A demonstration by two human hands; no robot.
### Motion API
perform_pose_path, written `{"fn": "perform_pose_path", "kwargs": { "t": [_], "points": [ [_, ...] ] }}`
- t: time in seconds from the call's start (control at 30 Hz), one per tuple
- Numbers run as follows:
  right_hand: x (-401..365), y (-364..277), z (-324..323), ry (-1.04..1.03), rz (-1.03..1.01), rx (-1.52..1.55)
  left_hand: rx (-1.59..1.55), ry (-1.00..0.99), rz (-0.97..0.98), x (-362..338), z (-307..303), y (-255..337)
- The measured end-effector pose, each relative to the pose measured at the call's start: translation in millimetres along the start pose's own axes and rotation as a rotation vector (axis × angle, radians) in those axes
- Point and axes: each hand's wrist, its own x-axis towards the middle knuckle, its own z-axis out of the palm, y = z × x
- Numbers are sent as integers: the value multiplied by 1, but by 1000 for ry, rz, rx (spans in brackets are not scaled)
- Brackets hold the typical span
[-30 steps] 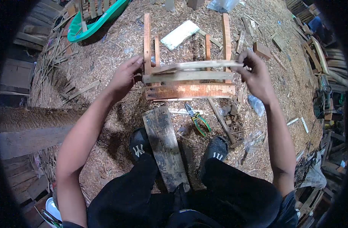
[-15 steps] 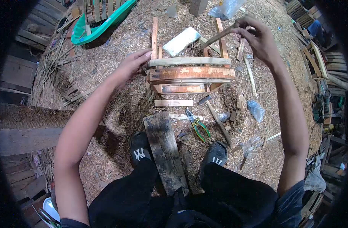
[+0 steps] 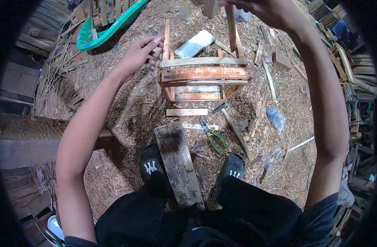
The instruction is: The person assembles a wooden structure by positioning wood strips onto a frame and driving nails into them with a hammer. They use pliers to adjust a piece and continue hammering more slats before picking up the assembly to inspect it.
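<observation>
A wooden frame (image 3: pixel 207 74) with curved slats and long side posts rests on the ground ahead. My left hand (image 3: pixel 142 53) is beside its left post, thumb and fingers apart, with nothing held. At the top edge of the view, my right hand (image 3: pixel 248 5) is closed at the upper end of a wooden strip (image 3: pixel 232 29); some fingers are cut off. The strip hangs down beside the frame's right post. A short light slat (image 3: pixel 186 112), green-handled pliers (image 3: pixel 212 135) and a hammer (image 3: pixel 234 131) lie nearer my feet.
A dark plank (image 3: pixel 178 164) lies between my shoes. Beyond the frame's slats is a whitish block (image 3: pixel 195 44). A brown block (image 3: pixel 281 60) and a plastic bag (image 3: pixel 276 119) are on the right, a green curved tub (image 3: pixel 110 28) at upper left. Wood chips cover the ground.
My right hand has moved up and slightly left, and the strip has swung to nearly upright. My left hand has come off the frame's left post. The brown block at right has come into view.
</observation>
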Motion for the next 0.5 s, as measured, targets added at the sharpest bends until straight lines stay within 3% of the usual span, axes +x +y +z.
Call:
{"fn": "perform_pose_path", "kwargs": {
  "t": [0.07, 0.1, 0.13, 0.2, 0.27, 0.33, 0.37, 0.47, 0.5],
  "points": [
    [19, -26, -8, -144, -54, -243, 0, 4, -8, -4, 3, 1],
    [27, -28, -5, -232, -5, -170, 1, 8, -17, -4, 3, 1],
    [31, -31, 0, -232, -5, -169, 2, 7, -18, -4, 3, -1],
    [40, -37, 9, -239, -220, -291, 32, 11, -38, -5, 4, -2],
    [44, -46, 10, -266, -174, -237, 30, 7, -42, -8, 3, -3],
    [40, -59, 8, -212, -392, -328, 28, 9, -45, -12, 0, -3],
    [46, -56, 12, -214, -395, -326, 5, -11, -70, -14, -1, -3],
    [63, -52, 32, -536, -34, -293, -34, -16, -112, -18, 0, -4],
    [64, -39, 48, -538, -62, -281, -46, 0, -129, -19, 0, -4]
  ]
}}
